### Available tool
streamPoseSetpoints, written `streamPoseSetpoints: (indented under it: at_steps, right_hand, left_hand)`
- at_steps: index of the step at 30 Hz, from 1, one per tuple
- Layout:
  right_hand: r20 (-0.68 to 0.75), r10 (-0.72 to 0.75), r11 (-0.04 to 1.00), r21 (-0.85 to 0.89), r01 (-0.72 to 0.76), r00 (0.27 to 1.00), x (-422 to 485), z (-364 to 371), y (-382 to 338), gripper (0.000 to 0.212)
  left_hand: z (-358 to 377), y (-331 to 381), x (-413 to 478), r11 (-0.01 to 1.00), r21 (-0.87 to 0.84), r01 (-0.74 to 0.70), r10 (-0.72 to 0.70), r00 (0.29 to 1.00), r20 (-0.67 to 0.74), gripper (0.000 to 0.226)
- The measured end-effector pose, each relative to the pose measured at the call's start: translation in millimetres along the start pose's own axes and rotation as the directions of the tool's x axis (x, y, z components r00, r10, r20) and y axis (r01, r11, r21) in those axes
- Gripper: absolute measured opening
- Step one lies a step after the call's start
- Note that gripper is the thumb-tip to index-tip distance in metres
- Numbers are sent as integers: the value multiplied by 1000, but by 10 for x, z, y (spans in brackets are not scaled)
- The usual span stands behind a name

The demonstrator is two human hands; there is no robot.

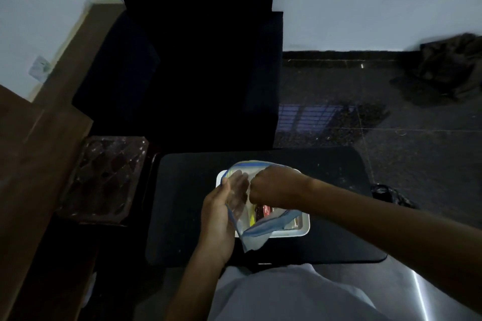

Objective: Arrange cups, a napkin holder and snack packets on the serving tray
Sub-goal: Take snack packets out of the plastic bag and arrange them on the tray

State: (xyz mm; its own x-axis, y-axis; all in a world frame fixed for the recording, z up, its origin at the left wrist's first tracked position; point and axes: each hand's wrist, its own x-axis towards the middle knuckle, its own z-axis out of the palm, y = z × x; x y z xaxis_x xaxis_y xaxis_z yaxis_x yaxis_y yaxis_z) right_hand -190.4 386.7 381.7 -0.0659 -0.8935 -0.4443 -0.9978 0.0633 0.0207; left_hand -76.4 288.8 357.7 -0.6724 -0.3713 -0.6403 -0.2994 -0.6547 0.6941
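A white serving tray (303,227) sits on a small black table (182,190). Over the tray I hold a clear zip bag with a blue rim (258,232). My left hand (217,216) grips the bag's left side, its fingers showing through the plastic. My right hand (271,185) is curled inside the bag's mouth; what it holds is hidden. A red and brown snack packet (264,212) and something yellow show through the bag. No cups or napkin holder are visible.
A dark armchair (198,60) stands behind the table. A clear plastic-wrapped tray (104,177) lies to the left on a low surface beside a wooden cabinet (31,164). Dark tiled floor spreads to the right, with crumpled cloth (448,68) at the far right.
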Motion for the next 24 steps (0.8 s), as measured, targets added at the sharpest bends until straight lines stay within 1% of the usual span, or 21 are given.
streamPoseSetpoints:
  at_steps: [2,3,5,6,7,8,9,11,13,14,15,16,17,18,19,21,24]
  right_hand:
    - [-70,26,999,40,-24,997,-91,-167,11,23]
    - [-102,38,996,88,-29,994,-150,-231,34,23]
    - [-150,87,961,275,-43,985,-321,-369,86,32]
    - [-173,134,921,385,-58,976,-414,-440,106,39]
    - [-208,195,874,481,-73,959,-504,-500,118,42]
    - [-262,265,826,558,-79,928,-587,-544,121,40]
    - [-325,344,783,617,-78,881,-670,-557,124,34]
    - [-416,530,695,713,-97,739,-844,-508,121,23]
    - [-403,698,569,814,-115,592,-1011,-383,118,16]
    - [-357,766,472,877,-90,534,-1084,-297,119,12]
    - [-288,823,339,940,-17,489,-1146,-194,119,10]
    - [-214,866,196,977,88,451,-1195,-74,115,11]
    - [-139,902,63,979,195,409,-1231,65,106,15]
    - [-57,932,-47,960,276,358,-1251,221,105,17]
    - [32,952,-135,937,322,305,-1256,394,116,18]
    - [216,954,-277,898,341,207,-1217,763,160,17]
    - [508,859,-495,790,361,66,-1102,1333,277,9]
  left_hand:
    - [-45,50,13,1000,-5,14,-14,1000,9,34]
    - [-62,78,14,1000,-15,23,-22,1000,17,34]
    - [-90,133,9,998,-34,46,-45,998,40,32]
    - [-101,163,-3,998,-40,54,-52,997,55,34]
    - [-113,193,-21,998,-41,56,-53,996,66,40]
    - [-125,223,-39,998,-38,58,-55,995,79,47]
    - [-145,250,-49,998,-23,60,-57,994,93,52]
    - [-194,279,-51,998,7,60,-61,990,127,50]
    - [-247,291,-36,998,10,54,-55,989,138,39]
    - [-266,290,-28,999,4,52,-52,989,135,36]
    - [-288,283,-19,999,1,50,-49,989,140,34]
    - [-304,278,-24,999,-5,53,-51,988,149,34]
    - [-321,269,-32,999,-8,50,-48,986,160,33]
    - [-323,269,-55,999,-5,45,-43,984,170,34]
    - [-321,268,-82,999,9,34,-35,983,178,36]
    - [-298,268,-134,1000,-2,18,-18,987,162,43]
    - [-266,236,-158,999,-53,-11,18,990,141,40]
